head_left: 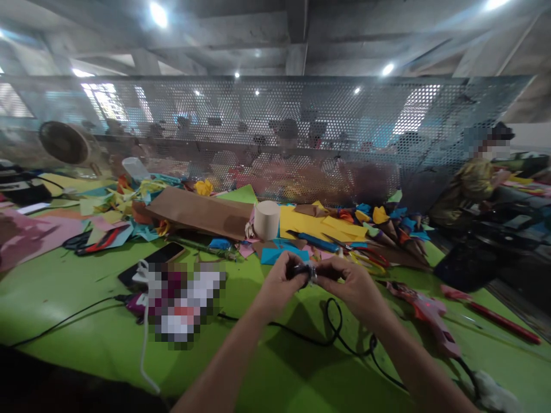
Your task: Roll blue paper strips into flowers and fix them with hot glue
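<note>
In front of me, my left hand [279, 284] is closed around a small dark object with a pale, shiny end [306, 272]. Its exact kind is too small and blurred to make out. The fingertips of my right hand [350, 281] pinch the shiny end from the other side. Below both hands a black cable [318, 342] lies looped on the green table [241, 367]. Just beyond my fingers is a piece of blue paper [275, 256]. A pink glue gun [424, 315] rests to the right of my right hand.
Behind the hands stand a cream-coloured roll [267, 219], brown paper [206, 211] and yellow sheets [310, 226]. Scissors [101, 241], a phone [150, 265] and a power plug [136, 304] lie left. A red pen-like stick [505, 322] lies right. A perforated metal screen [241, 109] borders the far side.
</note>
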{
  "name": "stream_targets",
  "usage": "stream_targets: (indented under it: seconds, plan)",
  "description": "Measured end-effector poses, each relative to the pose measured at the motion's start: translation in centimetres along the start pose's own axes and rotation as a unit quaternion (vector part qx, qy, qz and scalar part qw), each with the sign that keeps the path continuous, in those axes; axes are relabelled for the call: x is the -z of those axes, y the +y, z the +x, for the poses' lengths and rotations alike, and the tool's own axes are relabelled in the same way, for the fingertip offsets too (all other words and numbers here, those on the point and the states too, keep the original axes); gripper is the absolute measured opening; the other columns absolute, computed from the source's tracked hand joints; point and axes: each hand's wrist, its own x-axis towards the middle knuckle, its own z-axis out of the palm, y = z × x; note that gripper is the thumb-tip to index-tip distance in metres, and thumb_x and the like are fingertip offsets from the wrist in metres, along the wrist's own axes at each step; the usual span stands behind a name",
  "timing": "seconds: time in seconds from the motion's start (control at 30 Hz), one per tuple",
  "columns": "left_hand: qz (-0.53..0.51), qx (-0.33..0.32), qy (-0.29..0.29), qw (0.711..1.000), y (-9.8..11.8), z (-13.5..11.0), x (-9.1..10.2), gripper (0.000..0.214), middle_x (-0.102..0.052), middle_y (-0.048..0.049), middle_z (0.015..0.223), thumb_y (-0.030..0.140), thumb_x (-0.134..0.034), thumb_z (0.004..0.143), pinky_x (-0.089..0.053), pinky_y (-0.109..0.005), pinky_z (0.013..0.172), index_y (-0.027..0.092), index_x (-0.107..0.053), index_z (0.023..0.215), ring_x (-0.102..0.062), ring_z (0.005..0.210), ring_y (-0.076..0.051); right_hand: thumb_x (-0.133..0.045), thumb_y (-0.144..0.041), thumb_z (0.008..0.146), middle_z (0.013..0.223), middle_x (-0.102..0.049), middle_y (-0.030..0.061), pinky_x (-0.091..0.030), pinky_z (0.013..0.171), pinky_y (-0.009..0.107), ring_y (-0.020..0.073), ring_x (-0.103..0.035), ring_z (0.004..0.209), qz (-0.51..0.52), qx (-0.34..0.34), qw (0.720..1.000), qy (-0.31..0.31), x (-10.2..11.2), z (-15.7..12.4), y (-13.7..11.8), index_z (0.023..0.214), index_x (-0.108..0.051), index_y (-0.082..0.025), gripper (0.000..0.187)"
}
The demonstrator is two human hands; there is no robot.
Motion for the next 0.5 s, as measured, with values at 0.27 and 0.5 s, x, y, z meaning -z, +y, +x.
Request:
stream_targets:
  seconds: [0.27,0.5]
  plan:
    - [0.101,-0.02,0.001,0.995,-0.2,0.0,0.1,0.015,-0.048,0.0011,0.082,0.017,-0.061,0.076,-0.038,-0.027,0.072,0.019,-0.049,0.086,-0.045,0.08,-0.015,-0.064,-0.032,0.076,0.072,-0.069,0.0027,-0.048,0.062,0.027,0.0181,-0.061,0.067,-0.059,0.034,0.998,0.01,-0.3,0.0,0.0,0.078,-0.069,-0.017,0.015]
    - [-0.025,0.047,-0.022,0.998,0.8,-0.2,0.1,0.021,-0.046,0.0023,0.081,0.029,-0.064,0.076,-0.038,-0.025,0.069,0.02,-0.05,0.088,-0.044,0.075,-0.013,-0.064,-0.03,0.077,0.075,-0.071,0.0039,-0.05,0.063,0.028,0.0187,-0.064,0.068,-0.067,0.051,0.995,0.053,-0.3,-0.3,0.1,0.085,-0.069,-0.017,0.016]
